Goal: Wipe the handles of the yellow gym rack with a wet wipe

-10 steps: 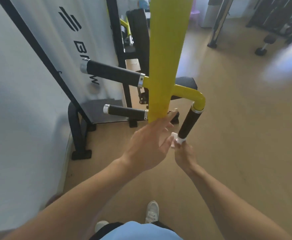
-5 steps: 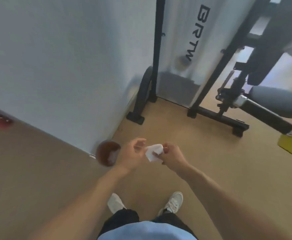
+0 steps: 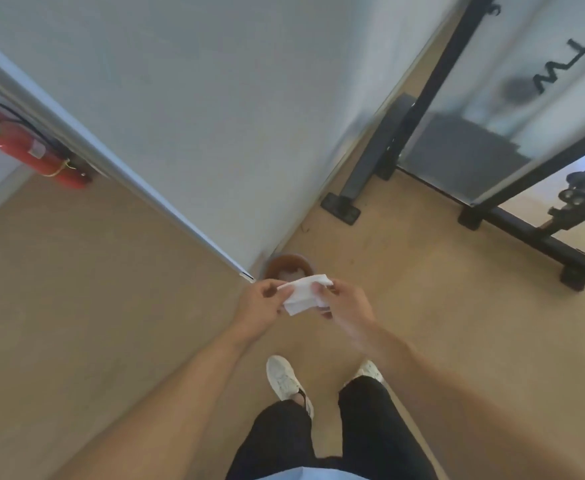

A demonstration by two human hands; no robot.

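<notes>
wipe point(image 3: 304, 294) pinched between left hand point(image 3: 261, 306) and right hand point(image 3: 344, 301) | brown bin point(image 3: 285, 266) on floor below, white crumpled stuff seen inside

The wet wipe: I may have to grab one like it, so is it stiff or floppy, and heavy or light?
Probably floppy: the wet wipe folds and sags between the left hand and the right hand. Likely very light, since fingertip pinches alone hold it up. It may cling or crumple rather than spring flat, judging by its creases.
</notes>
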